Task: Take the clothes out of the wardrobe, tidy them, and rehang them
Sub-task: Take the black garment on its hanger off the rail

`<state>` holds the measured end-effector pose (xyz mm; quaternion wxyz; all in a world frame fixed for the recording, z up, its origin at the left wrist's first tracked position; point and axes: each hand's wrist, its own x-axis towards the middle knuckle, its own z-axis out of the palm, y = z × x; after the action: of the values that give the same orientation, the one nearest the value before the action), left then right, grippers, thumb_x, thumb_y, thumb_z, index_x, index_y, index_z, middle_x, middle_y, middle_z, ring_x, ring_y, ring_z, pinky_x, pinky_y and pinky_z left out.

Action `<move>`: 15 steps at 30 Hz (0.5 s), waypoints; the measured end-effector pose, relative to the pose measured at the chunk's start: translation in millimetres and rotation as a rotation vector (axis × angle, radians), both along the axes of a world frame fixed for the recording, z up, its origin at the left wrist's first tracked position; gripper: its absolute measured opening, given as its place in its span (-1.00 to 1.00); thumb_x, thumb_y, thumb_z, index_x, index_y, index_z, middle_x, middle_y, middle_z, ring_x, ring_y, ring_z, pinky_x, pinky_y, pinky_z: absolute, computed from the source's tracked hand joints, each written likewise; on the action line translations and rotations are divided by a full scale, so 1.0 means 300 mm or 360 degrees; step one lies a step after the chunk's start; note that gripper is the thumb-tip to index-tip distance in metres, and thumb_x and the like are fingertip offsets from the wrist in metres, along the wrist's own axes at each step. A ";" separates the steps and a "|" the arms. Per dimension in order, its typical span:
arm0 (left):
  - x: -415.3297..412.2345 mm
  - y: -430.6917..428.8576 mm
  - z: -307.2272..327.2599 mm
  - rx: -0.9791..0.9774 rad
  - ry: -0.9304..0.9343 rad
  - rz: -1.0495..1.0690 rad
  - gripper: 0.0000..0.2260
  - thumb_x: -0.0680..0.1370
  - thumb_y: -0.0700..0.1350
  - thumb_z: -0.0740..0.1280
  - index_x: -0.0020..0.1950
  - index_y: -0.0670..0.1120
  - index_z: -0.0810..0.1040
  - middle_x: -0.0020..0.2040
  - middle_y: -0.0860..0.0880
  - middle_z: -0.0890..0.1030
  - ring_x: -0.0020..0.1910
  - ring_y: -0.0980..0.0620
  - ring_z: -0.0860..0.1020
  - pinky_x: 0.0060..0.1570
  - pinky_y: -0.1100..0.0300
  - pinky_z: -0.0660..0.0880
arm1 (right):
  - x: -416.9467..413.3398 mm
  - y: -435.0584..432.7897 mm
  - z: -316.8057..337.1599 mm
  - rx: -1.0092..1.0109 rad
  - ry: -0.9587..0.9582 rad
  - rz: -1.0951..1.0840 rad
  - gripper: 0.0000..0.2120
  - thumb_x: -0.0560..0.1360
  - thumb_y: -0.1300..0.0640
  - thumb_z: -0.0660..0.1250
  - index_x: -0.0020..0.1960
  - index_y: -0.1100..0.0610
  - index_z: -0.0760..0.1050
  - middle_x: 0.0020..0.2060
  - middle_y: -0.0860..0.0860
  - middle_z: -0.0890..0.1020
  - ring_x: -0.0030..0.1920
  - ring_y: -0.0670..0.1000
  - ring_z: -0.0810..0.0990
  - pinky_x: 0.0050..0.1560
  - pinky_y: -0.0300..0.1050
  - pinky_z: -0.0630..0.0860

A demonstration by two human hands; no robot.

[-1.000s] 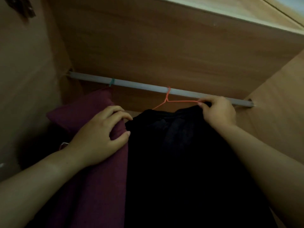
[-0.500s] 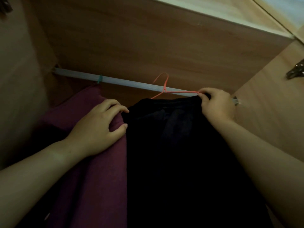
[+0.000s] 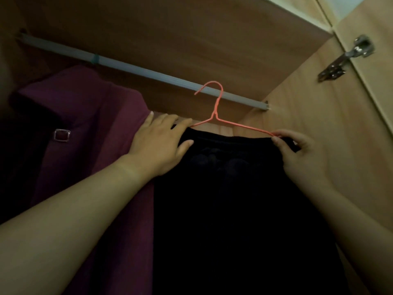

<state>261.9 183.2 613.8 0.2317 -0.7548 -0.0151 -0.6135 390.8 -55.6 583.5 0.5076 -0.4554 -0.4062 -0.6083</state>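
The right hand (image 3: 302,154) has its thumb and forefinger closed in a pinch on the right tip of a thin coral-pink wire hanger (image 3: 217,112), with the top edge of a soft black garment (image 3: 234,199) caught in the same pinch; the other fingers curl loosely below. The left hand (image 3: 161,143) lies nearly flat, fingers long and slightly spread. Its thumb rests on the front of the black cloth and its fingertips reach the hanger's left tip. It presses rather than grips.

The hanger's long axis runs left to right between the two hands, dipping a little to the right. Its twisted neck rises from the middle and its hook opens leftward. The hook crosses a pale grey metal rail (image 3: 148,72); whether it bears on the rail cannot be told. The black garment hangs straight down from the hanger's arms, matte and dark, its detail lost in shadow.

Touching its left side hangs a maroon woven garment (image 3: 89,116) with a small square metal buckle (image 3: 62,135) on a strap. A teal hook (image 3: 95,59) sits on the rail above it. The rail slopes across smooth wood-grain wardrobe panels (image 3: 319,128), and a shiny steel door hinge (image 3: 344,60) is fixed at the upper right.
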 end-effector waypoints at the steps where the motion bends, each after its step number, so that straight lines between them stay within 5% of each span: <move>1: 0.010 -0.020 -0.001 -0.0058 0.0047 -0.0011 -0.51 0.60 0.15 0.05 0.51 0.03 0.17 0.42 -0.11 0.35 0.42 -0.13 0.27 0.44 -0.07 0.01 | -0.010 -0.022 -0.021 -0.0003 -0.0016 -0.0007 -0.80 0.49 0.29 0.33 -0.11 -0.02 0.54 -0.23 -0.26 0.55 -0.20 -0.44 0.51 -0.13 -0.57 0.34; 3: 0.013 -0.054 -0.012 -0.0111 0.0109 -0.0098 -0.57 0.61 0.14 0.01 0.43 0.01 0.28 0.29 -0.14 0.46 0.29 -0.19 0.40 0.34 -0.07 0.20 | -0.020 -0.068 -0.060 -0.0004 -0.0019 -0.0055 -0.74 0.49 0.26 0.34 -0.14 -0.13 0.52 -0.22 -0.30 0.56 -0.17 -0.38 0.52 -0.09 -0.51 0.37; 5: 0.007 -0.070 -0.044 -0.0031 0.0052 -0.0362 -0.75 0.63 0.08 0.04 0.09 -0.02 0.41 -0.01 -0.10 0.51 0.08 -0.21 0.49 0.00 -0.03 0.39 | -0.028 -0.107 -0.109 -0.0037 -0.0018 -0.0133 -0.79 0.50 0.17 0.33 -0.13 -0.16 0.50 -0.23 -0.32 0.57 -0.14 -0.31 0.54 -0.03 -0.39 0.41; 7: -0.005 -0.074 -0.101 0.0045 0.0003 -0.0633 -0.82 0.63 0.04 0.07 -0.14 0.04 0.28 -0.24 0.05 0.39 -0.09 -0.19 0.51 -0.27 0.05 0.33 | -0.061 -0.129 -0.182 -0.0147 -0.0048 -0.0239 -0.89 0.52 0.08 0.23 -0.04 -0.14 0.46 -0.20 -0.34 0.56 -0.11 -0.29 0.52 0.01 -0.40 0.39; 11: -0.049 -0.080 -0.227 0.0060 0.0056 -0.0797 -0.80 0.62 0.08 0.08 -0.20 0.11 0.25 -0.31 0.11 0.35 -0.19 -0.12 0.50 -0.33 0.10 0.28 | -0.165 -0.162 -0.354 -0.0378 -0.0108 -0.0549 -0.72 0.55 0.04 0.10 0.18 0.04 0.47 -0.04 -0.08 0.53 -0.01 -0.22 0.46 0.06 -0.50 0.30; 15: -0.084 -0.104 -0.325 0.0026 0.0236 -0.0842 -0.75 0.60 0.11 0.02 -0.16 0.04 0.36 -0.25 0.07 0.43 -0.18 -0.14 0.50 -0.25 0.02 0.42 | -0.279 -0.197 -0.485 -0.0425 0.0051 -0.0708 -0.68 0.54 -0.02 0.13 0.25 -0.05 0.47 -0.06 -0.15 0.51 -0.05 -0.21 0.47 -0.04 -0.40 0.38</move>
<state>236.8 151.9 516.3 0.0700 -0.7735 0.2045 -0.5958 307.0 -114.8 438.0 0.3032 -0.6061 -0.3647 -0.6385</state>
